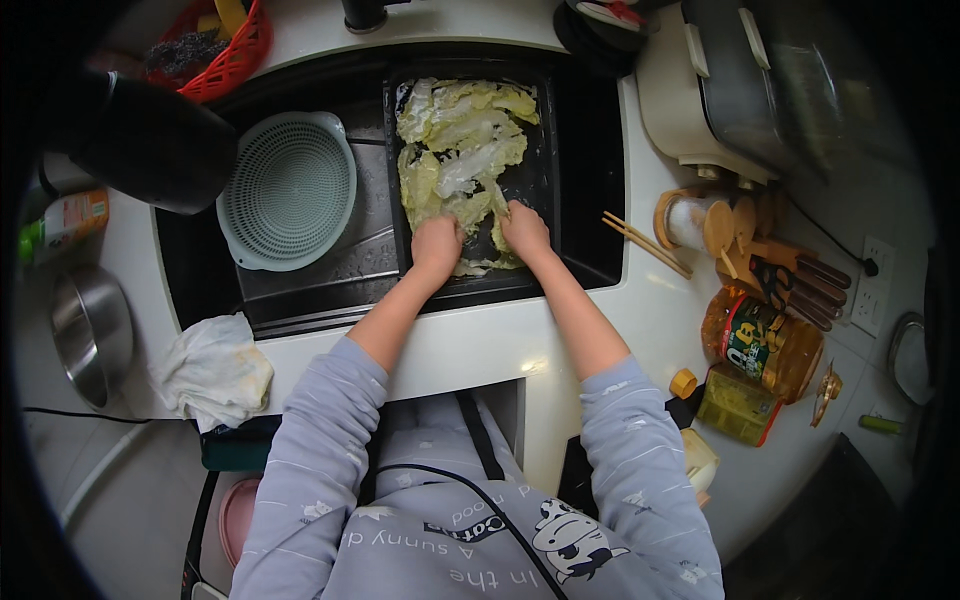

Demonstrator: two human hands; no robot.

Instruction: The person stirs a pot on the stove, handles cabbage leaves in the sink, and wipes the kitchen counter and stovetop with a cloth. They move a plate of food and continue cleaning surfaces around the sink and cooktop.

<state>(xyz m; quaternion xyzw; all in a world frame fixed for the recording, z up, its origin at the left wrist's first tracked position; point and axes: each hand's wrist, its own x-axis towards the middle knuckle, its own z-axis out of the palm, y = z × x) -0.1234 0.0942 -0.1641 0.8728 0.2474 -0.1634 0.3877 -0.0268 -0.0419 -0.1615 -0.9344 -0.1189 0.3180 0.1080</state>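
Pale green napa cabbage leaves (480,161) lie wet in a black rectangular tray (553,142) on the right side of the sink. My left hand (438,244) is closed around the edge of a leaf near the tray's front left. A short way to its right, my right hand (525,229) grips a crumpled leaf piece (498,217). Whether both hands hold one and the same leaf is hard to tell. More leaf pieces (487,265) rest between the hands at the tray's front. My fingertips are partly hidden by the leaves.
Left of the tray, a grey-blue plastic colander (289,191) sits in the black sink (322,292). A white cloth (217,367) and a steel bowl (94,334) are at the left. Wooden chopsticks (646,244), a seasoning jar (694,221) and an oil bottle (765,345) stand or lie at the right.
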